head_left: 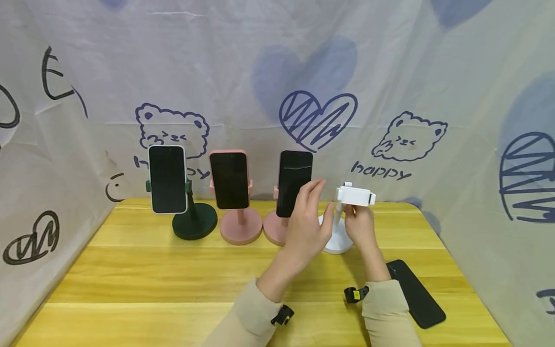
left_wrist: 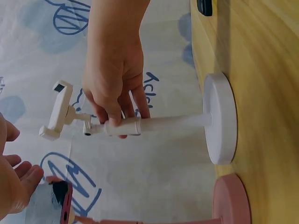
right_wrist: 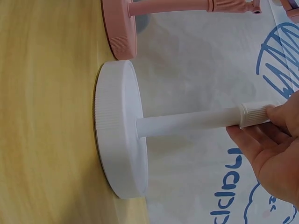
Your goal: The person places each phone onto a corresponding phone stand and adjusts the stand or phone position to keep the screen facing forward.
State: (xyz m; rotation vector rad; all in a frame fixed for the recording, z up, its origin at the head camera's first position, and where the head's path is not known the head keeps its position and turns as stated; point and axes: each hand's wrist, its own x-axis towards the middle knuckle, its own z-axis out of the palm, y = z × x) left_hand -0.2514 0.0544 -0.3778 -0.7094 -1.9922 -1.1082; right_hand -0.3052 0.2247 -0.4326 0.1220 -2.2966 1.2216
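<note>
A white phone stand (head_left: 337, 241) with a round base stands upright on the table, its clamp (head_left: 356, 196) holding no phone. My right hand (head_left: 361, 227) pinches the ribbed collar (right_wrist: 256, 113) near the top of its post, thumb on one side and fingers on the other. To the left of the stand, my left hand (head_left: 305, 224) is raised with its fingers extended. In the left wrist view a gap shows between the left hand (left_wrist: 16, 179) and the white clamp (left_wrist: 57, 112). A black phone (head_left: 416, 294) lies on the table beside my right forearm.
To the left stand a dark green stand (head_left: 195, 221) with a white-edged phone (head_left: 167, 179), a pink stand (head_left: 241, 226) with a pink-edged phone (head_left: 230, 180), and another pink stand (head_left: 273, 227) with a dark phone (head_left: 295, 176), partly behind my left hand. A printed curtain (head_left: 243, 72) hangs behind.
</note>
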